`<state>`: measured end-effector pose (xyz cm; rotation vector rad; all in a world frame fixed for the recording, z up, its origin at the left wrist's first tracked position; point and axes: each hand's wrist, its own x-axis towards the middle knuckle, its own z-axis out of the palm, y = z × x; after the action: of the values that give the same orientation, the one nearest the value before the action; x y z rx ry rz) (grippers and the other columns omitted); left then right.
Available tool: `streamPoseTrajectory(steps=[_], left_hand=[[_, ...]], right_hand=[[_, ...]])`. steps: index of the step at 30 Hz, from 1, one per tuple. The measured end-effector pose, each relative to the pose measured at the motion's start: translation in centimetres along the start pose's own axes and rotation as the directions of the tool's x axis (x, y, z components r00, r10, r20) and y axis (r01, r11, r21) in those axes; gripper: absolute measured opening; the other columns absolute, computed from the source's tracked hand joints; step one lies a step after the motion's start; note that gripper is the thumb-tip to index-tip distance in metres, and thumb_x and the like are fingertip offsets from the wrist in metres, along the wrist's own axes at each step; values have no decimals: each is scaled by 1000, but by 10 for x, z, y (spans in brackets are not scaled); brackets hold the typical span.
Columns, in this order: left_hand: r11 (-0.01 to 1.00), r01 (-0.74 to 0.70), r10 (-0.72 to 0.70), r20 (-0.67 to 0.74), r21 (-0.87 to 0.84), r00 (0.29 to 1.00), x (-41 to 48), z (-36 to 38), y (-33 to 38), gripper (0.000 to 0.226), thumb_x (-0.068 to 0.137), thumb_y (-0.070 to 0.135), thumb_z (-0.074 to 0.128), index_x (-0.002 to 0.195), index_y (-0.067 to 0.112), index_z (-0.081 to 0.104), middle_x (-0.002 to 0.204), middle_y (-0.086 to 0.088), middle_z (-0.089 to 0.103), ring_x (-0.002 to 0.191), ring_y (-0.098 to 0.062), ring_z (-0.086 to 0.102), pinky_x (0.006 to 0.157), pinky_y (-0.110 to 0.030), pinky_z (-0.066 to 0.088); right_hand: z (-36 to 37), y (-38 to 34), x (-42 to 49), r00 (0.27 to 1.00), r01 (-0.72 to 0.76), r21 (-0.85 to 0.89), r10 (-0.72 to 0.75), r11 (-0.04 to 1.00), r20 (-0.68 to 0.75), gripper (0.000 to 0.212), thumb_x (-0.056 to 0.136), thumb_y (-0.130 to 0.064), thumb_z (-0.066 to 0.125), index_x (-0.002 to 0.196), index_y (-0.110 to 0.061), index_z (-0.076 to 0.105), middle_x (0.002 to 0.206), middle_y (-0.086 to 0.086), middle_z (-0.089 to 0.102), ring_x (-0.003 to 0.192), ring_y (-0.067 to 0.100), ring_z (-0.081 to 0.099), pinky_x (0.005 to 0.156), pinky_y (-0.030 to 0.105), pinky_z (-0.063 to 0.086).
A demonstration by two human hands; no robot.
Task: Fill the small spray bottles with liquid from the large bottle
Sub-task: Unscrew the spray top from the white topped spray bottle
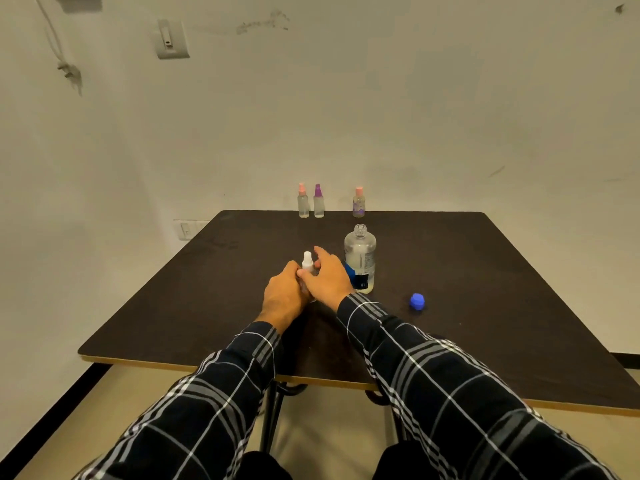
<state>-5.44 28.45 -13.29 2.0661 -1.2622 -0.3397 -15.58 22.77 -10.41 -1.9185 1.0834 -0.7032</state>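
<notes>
A person in a dark plaid shirt works with both hands at the middle of a dark square surface [485,271], seen from a head-worn camera. The left hand [284,296] wraps the body of a small white-topped spray bottle [307,263], its grip closed around the bottle so that most of the body is hidden and only the white sprayer top stands clear above the fingers. The right hand [329,275] lies against the same bottle from the other side, fingers partly spread and the forefinger raised near the top; whether its grip actually clamps the bottle cannot be told. Just right of the hands stands the large clear bottle [360,261], upright and uncapped, with liquid in its lower part. Its blue cap [417,301] lies apart on the surface, nearer the person's right. Along the far edge stand three more small spray bottles: one pink-topped [303,202], one purple-topped [318,204] just beside it, and a second pink-topped bottle [358,204] farther right
</notes>
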Motion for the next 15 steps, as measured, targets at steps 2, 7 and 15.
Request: streamPoseTrajectory(steps=[2,7,15], left_hand=[[1000,-7,7,8,2,1000,0,0,-1,18,93,30,65,95,23,49,93,1,63,84,-16,61,69,-31,49],[999,4,-3,23,-33,1000,1,0,0,24,89,34,70,96,24,49,93,1,65,83,-15,61,63,-26,42],[1000,12,-12,15,-7,1000,2,1,-1,20,93,32,67,98,26,49,94,3,63,83,-12,60,69,-27,48]], right_hand=[[1,2,-1,995,-32,65,38,997,-90,64,87,-31,75,141,-18,43,109,0,61,103,19,61,91,34,53],[2,1,3,989,-64,-37,59,997,-137,25,90,-28,72,111,-18,63,109,4,66,98,21,64,82,33,54],[-1,5,0,999,12,1,-12,1000,44,63,92,-31,69,148,-17,43,134,6,55,122,23,57,104,38,49]])
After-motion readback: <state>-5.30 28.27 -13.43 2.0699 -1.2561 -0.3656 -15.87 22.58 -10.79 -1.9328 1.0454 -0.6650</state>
